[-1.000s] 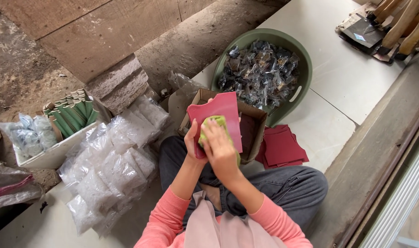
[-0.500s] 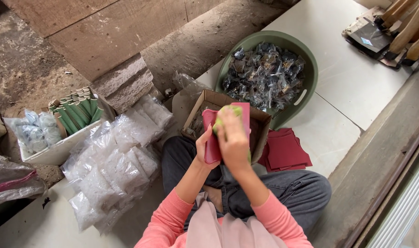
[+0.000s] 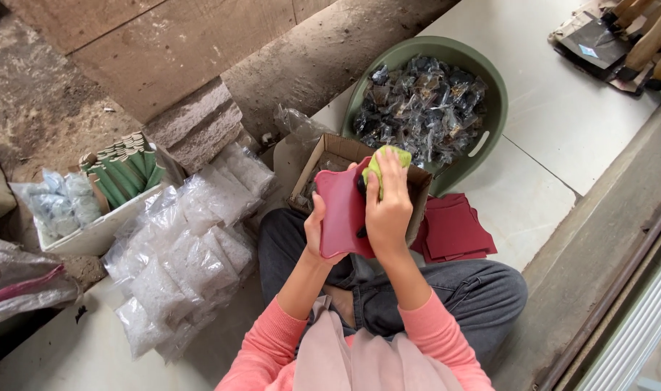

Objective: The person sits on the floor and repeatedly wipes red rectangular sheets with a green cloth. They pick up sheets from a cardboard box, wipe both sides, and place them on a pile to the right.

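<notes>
My left hand (image 3: 315, 230) holds a dark red flat pouch (image 3: 340, 213) upright by its lower left edge. My right hand (image 3: 388, 206) presses a yellow-green cloth (image 3: 383, 161) against the pouch's upper right part. Both hands are raised over my lap, just in front of an open cardboard box (image 3: 335, 153). Behind the box stands a green basin (image 3: 492, 114) filled with small dark packets in clear wrap.
A stack of dark red pouches (image 3: 455, 230) lies on the floor at my right knee. Several clear bags of white pieces (image 3: 185, 253) are heaped to my left. A white tray (image 3: 91, 233) holds green sticks and bluish bags. A stone block (image 3: 196, 124) sits beyond.
Both hands with the red pouch and cloth moved up and slightly right; the cloth has shifted toward the pouch's top edge.
</notes>
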